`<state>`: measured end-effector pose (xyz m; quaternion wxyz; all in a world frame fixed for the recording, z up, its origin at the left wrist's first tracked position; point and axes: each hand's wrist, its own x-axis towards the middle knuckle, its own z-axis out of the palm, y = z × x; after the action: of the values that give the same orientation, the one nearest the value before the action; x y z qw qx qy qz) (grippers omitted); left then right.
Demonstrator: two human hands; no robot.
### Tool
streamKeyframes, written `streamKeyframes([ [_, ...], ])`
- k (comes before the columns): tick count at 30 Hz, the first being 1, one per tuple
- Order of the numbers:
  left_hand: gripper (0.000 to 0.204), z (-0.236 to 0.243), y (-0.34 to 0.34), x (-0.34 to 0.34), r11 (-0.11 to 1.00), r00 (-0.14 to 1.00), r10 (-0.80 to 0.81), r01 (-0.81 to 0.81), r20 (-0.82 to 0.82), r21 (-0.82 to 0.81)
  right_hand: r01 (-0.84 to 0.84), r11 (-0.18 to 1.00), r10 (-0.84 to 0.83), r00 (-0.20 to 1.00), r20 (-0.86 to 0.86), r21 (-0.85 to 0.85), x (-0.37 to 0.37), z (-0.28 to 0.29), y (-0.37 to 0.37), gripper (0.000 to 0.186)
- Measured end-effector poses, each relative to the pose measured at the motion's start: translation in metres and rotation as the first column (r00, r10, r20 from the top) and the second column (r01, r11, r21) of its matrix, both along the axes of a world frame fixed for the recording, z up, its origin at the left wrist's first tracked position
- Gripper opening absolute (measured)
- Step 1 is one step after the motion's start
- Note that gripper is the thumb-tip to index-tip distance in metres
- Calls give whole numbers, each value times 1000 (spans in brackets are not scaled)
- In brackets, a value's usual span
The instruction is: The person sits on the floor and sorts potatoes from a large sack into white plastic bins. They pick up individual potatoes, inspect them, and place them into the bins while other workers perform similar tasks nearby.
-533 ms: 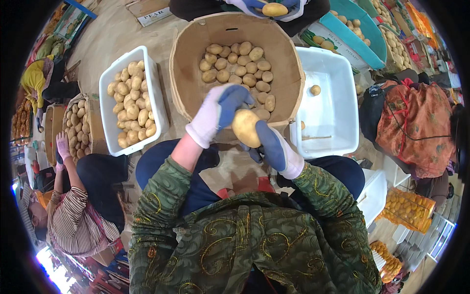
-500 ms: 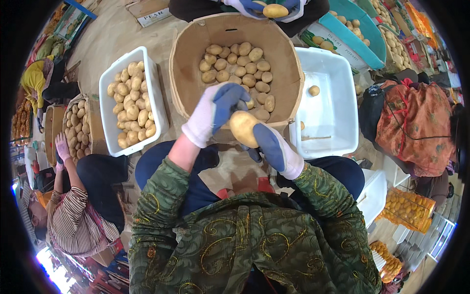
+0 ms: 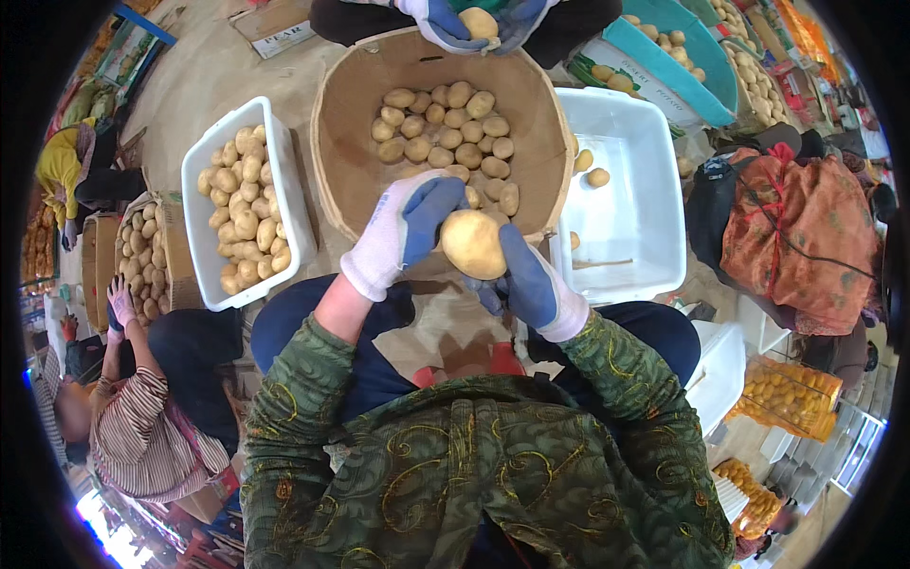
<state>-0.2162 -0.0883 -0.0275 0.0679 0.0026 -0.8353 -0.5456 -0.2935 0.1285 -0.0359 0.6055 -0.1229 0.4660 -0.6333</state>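
Note:
A large pale-yellow potato is held up over the near rim of a big cardboard bin. My right hand, in a white glove with a blue coated palm, grips its right side with the thumb against the skin. My left hand, gloved the same way, curls its fingers against the potato's upper left; the fingertips are partly hidden. Below and beyond my hands, several smaller potatoes lie on the bin's floor.
To the left stands a white tub heaped with potatoes. On the right, another white tub holds a few potatoes and a thin stick. Across the bin, a co-worker's gloved hands hold a potato. Another person sits at left beside a potato box.
The held potato has turned, showing a rounder side, and my left hand has closed in on it. More potatoes show in the right tub. The co-worker's hands have come lower over the bin.

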Motion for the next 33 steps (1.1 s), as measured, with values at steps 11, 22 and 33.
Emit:
streamKeyframes([
  [11,43,14,34,2,907,995,-2,45,102,-419,91,985,-131,947,294,146,17,-20,-15,70],
  [22,25,-7,24,-1,963,970,170,-202,176,180,-2,997,53,715,698,-74,7,-30,-4,82],
  [33,61,-4,24,-1,976,989,-42,10,-144,-216,125,981,-191,723,664,146,-2,-36,1,81],
])
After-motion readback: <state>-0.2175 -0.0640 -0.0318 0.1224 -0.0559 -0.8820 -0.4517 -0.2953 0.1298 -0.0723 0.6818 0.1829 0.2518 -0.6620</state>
